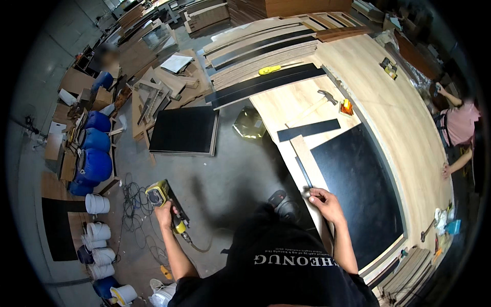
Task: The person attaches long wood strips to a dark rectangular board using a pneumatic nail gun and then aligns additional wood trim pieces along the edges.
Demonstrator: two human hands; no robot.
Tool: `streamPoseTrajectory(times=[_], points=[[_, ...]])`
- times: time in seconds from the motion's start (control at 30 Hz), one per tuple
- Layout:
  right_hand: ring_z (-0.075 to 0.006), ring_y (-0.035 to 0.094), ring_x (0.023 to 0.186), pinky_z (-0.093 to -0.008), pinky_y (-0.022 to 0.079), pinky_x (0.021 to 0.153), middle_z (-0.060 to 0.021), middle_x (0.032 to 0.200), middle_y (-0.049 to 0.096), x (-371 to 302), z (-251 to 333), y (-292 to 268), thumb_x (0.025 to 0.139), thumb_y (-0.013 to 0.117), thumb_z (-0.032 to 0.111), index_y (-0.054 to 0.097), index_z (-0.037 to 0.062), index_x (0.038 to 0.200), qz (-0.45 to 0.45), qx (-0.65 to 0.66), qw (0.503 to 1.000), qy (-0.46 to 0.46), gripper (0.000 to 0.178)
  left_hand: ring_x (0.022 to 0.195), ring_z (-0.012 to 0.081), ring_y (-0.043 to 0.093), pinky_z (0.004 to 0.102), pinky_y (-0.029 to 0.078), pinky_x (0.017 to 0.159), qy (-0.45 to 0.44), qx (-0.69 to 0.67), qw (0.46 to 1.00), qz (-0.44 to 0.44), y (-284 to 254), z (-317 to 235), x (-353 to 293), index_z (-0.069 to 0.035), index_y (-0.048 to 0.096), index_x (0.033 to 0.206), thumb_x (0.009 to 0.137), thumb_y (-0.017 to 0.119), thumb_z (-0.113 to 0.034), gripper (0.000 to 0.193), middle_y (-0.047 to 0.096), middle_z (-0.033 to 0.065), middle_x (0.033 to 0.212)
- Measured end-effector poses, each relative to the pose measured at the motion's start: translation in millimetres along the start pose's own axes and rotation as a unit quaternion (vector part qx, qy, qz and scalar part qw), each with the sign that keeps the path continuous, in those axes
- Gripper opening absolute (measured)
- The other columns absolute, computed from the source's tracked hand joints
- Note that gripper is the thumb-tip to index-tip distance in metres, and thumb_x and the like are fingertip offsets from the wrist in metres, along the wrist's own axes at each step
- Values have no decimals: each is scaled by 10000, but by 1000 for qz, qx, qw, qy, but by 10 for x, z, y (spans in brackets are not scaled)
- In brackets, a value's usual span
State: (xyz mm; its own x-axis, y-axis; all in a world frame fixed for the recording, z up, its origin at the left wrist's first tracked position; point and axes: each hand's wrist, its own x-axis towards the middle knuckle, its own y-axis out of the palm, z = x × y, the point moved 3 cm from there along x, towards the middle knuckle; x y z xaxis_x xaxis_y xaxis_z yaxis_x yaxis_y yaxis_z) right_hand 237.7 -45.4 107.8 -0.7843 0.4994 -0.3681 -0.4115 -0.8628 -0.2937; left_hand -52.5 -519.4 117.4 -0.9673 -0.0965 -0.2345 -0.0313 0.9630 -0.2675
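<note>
Black cloth shirt with white lettering (291,280) nearest, yellow-and-black power tool (158,193) in the left hand (166,214)

Closest to the camera, the shirt covers the wearer's torso and fills the lower middle of the view. Out to its left, above the grey concrete floor (225,169), the left hand grasps the power tool, its fingers wrapped around the handle. A thin brownish hose (200,250) curves away from the tool's lower end.

On the other side, the right hand (327,207) is at the left edge of a pale, wood-faced bench (266,102). Its thumb and fingers are bent as in a pinch at the near end of a narrow dark strip (303,171); whether they grip it, I cannot tell. Beside the strip lies a flat, pale wooden board (306,156), and to the right of that a large, flat black panel (358,174). A short black rectangular piece (308,130) lies just past the board's far end. Farther off are a claw hammer with a dark metal head (326,96) and a small orange box (346,107).

At far right, a co-worker in a pink shirt (463,123) rests one hand on a long pale wooden surface (399,97).
</note>
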Motion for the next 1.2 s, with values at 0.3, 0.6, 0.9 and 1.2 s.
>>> streamPoseTrajectory(times=[0.3, 0.6, 0.9, 1.2], points=[[-133, 592, 979, -292, 475, 851, -115, 1218, 605, -110, 658, 934, 873, 657, 161, 494, 23, 1316, 226, 49, 968, -95, 492, 700, 126, 540, 245, 492, 646, 4, -172, 964, 203, 1378, -723, -936, -26, 453, 1188, 825, 481, -92, 370, 547, 70, 816], [-153, 525, 1054, -298, 435, 909, -67, 1058, 545, -92, 1287, 571, 856, 613, 110, 475, 30, 1153, -46, 459, 859, -225, 337, 1004, 358, 587, 418, 465, 833, 597, 169, 715, 321, 2874, -2028, -2156, 46, 528, 1227, 849, 547, -146, 425, 604, 225, 1109], [-226, 548, 984, -464, 262, 1125, -34, 896, 511, -103, 1245, -197, 754, 639, 45, 423, 111, 1213, -51, 586, 744, -318, 511, 1205, 210, 476, 316, 382, 988, 203, -65, 764, 608, 3340, -1754, -1073, 43, 245, 1446, 888, 519, -206, 670, 452, 154, 1368], [-115, 475, 578, -313, 465, 715, 37, 634, 446, 229, 784, 174, 836, 590, 235, 521, 169, 812, -335, 684, 642, -88, 99, 1289, 278, 412, 357, 410, 990, 272, -51, 674, 685, 3619, -1586, -889, -46, 271, 1447, 702, 716, 6, 869, 288, 204, 1458]])
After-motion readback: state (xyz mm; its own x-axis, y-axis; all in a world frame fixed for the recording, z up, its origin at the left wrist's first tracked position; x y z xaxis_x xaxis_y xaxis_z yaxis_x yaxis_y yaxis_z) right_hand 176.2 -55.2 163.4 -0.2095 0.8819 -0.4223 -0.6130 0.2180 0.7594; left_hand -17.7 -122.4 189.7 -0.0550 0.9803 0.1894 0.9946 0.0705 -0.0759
